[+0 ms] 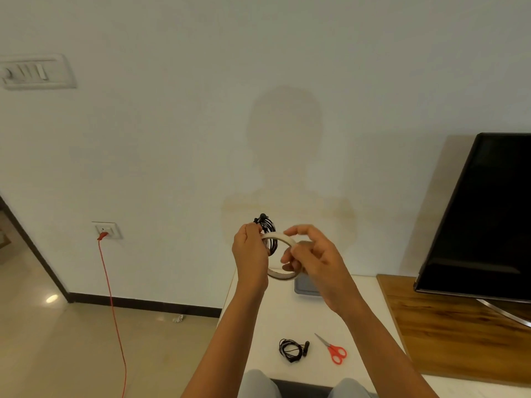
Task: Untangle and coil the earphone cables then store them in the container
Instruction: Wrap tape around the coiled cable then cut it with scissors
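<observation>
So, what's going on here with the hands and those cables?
A person grips a coiled black earphone cable in the left hand while the right hand pinches a roll of tape held against it. A second coiled cable lies on the white table beside red scissors. The grey container is partly hidden behind the hands.

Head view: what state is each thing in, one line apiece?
Left hand: grips a coiled black earphone, held up.
Right hand: pinches the masking tape roll.
Second earphone: coiled, lying on the white table.
Scissors: closed, lying flat.
Grey container: mostly hidden behind the right hand; contents unseen.
Television: screen dark.
Red cable: plugged into wall socket.
</observation>
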